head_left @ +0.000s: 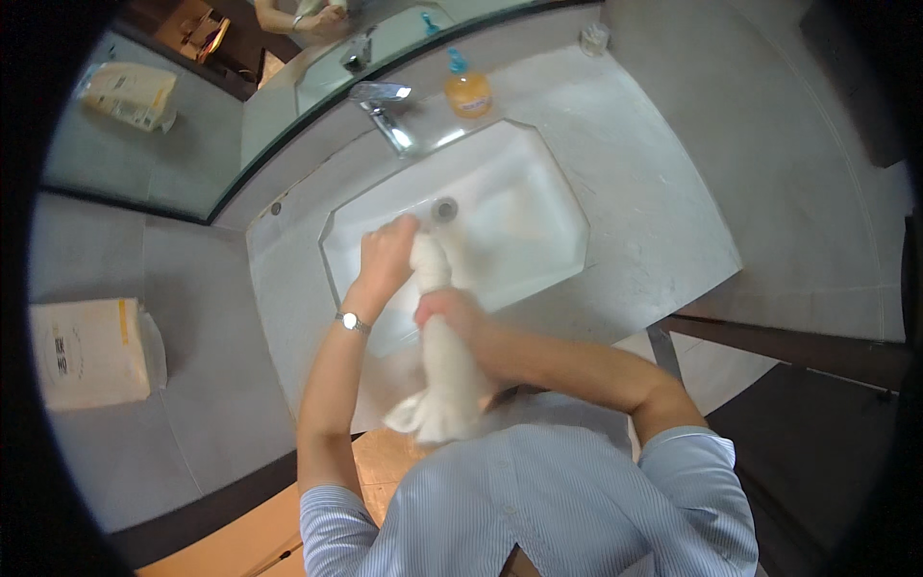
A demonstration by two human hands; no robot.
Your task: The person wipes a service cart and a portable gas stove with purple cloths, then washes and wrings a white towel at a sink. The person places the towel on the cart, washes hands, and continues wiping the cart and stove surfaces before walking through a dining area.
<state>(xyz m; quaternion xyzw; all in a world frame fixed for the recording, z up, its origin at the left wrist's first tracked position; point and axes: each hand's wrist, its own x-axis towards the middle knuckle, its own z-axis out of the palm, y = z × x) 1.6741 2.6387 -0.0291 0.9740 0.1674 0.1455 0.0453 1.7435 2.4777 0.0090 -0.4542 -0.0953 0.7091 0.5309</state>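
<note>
A white cloth (448,368), probably a towel, is twisted into a thick roll between my two hands. My left hand (389,252) grips its far end over the white sink basin (526,216), left of the drain (445,209). Closer to my body, my right hand (454,317) is closed around the middle of the roll, above the basin's front edge. The cloth's loose end spreads out against my striped shirt (519,469). Both hands are slightly blurred. A watch (351,321) circles my left wrist.
Behind the basin stand a chrome faucet (389,122) and an orange soap pump bottle (469,94). A mirror (288,94) rises along the back. On the left wall hangs a pack of tissues (94,353). A small clear container (595,40) sits in the counter's far right corner.
</note>
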